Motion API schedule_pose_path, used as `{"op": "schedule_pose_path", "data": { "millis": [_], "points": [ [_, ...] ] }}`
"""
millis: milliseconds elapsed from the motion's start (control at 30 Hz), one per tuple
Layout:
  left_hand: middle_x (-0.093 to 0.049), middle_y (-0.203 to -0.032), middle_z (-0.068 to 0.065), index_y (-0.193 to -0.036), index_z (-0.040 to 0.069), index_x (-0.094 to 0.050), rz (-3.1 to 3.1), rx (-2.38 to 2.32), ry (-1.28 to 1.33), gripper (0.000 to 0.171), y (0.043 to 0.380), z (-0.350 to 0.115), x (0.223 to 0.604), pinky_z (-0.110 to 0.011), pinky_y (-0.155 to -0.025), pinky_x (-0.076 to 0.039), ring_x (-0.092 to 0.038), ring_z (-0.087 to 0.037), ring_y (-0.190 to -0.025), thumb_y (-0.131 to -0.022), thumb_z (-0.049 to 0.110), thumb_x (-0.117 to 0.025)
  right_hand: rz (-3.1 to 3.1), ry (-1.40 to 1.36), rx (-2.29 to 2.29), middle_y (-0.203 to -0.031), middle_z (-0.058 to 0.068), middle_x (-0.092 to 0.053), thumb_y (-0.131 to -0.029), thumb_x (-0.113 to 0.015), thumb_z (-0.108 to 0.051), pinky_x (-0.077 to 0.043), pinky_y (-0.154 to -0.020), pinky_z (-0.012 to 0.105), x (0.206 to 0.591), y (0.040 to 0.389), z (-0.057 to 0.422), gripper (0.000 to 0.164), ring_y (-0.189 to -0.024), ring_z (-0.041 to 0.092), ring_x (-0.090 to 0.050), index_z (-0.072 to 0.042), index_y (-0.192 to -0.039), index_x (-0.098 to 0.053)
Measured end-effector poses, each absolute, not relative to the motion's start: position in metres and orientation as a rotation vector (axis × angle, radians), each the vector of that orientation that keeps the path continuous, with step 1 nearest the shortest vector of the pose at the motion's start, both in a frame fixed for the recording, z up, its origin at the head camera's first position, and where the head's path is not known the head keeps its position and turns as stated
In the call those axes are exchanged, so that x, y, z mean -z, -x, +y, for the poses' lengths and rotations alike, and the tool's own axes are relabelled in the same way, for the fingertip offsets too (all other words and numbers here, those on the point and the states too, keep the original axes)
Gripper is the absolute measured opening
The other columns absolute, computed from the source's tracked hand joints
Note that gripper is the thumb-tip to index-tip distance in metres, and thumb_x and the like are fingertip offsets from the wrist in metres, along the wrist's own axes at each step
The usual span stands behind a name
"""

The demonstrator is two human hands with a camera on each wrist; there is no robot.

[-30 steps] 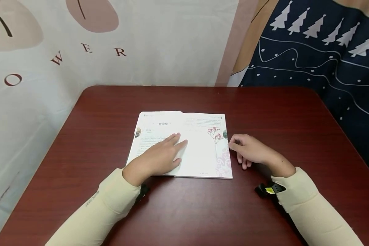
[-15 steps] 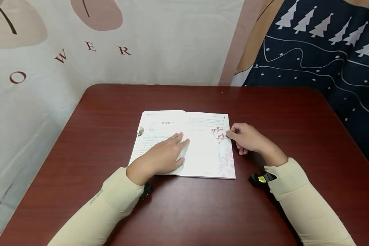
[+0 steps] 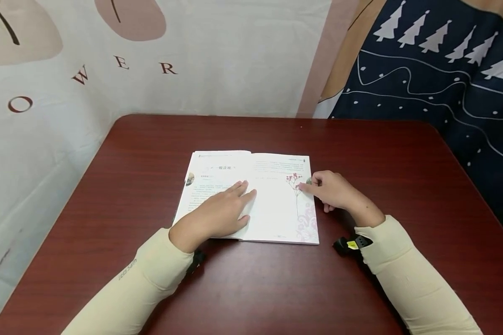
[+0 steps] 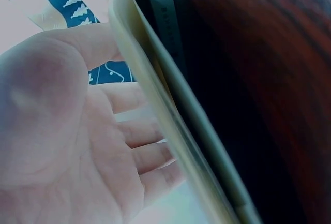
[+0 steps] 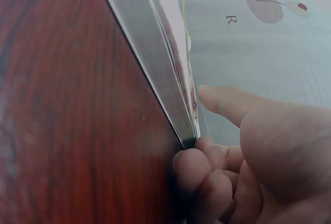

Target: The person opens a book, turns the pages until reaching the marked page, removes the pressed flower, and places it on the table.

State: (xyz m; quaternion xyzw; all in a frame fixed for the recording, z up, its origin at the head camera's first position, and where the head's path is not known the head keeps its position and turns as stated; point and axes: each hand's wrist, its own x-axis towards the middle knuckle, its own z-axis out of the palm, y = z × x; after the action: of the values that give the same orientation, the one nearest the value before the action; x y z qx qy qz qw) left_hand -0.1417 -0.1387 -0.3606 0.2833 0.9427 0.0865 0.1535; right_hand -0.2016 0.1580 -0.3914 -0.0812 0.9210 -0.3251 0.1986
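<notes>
An open book (image 3: 272, 209) lies flat on the table, with printed text on both pages and a pink tree drawing on the right page. My left hand (image 3: 218, 214) rests palm down across the left page and the lower fold, fingers spread. In the left wrist view that palm (image 4: 108, 141) shows beside the book's thick edge (image 4: 170, 94). At the right edge of the book is my right hand (image 3: 335, 190), its thumb over the right page and its other fingers curled at the page edges (image 5: 155, 48). The right wrist view shows the thumb (image 5: 222, 100) close to the page face.
The dark red wooden table (image 3: 268, 288) extends around the book on all sides. Behind it hang a pale printed cloth (image 3: 234, 56) and a navy cloth with white trees (image 3: 427, 83). A black strap (image 3: 348, 244) sits at the right wrist.
My right hand has come left and slightly up from beside the book, and its thumb now lies over the right page. The left hand has stayed on the left page.
</notes>
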Motion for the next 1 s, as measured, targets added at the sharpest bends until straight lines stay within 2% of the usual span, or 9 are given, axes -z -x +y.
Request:
{"op": "schedule_pose_path", "data": {
  "millis": [533, 1000],
  "points": [
    [-0.033, -0.159, -0.024, -0.151, 0.004, -0.042, 2.722, -0.284, -0.816, 0.061, 0.14, -0.142, 0.361, -0.048, -0.12, -0.032, -0.031, -0.035, -0.15, -0.097, 0.026, -0.059, 2.541, 0.21, 0.947, -0.054, 0.007, -0.052, -0.096, -0.065, -0.038, -0.053, -0.043, 0.034, 0.39, 0.203, 0.158, 0.037, -0.04, 0.02, -0.058, -0.009, -0.079, -0.05],
    [-0.032, -0.159, -0.024, -0.151, 0.004, -0.043, 2.73, -0.276, -0.834, 0.061, 0.144, -0.138, 0.362, -0.049, -0.12, -0.032, -0.03, -0.036, -0.15, -0.097, 0.026, -0.059, 2.431, 0.118, 1.036, -0.061, 0.009, -0.056, -0.099, -0.061, -0.033, -0.056, -0.048, 0.034, 0.388, 0.206, 0.17, 0.03, -0.045, 0.02, -0.063, -0.004, -0.101, -0.054]
  ]
}}
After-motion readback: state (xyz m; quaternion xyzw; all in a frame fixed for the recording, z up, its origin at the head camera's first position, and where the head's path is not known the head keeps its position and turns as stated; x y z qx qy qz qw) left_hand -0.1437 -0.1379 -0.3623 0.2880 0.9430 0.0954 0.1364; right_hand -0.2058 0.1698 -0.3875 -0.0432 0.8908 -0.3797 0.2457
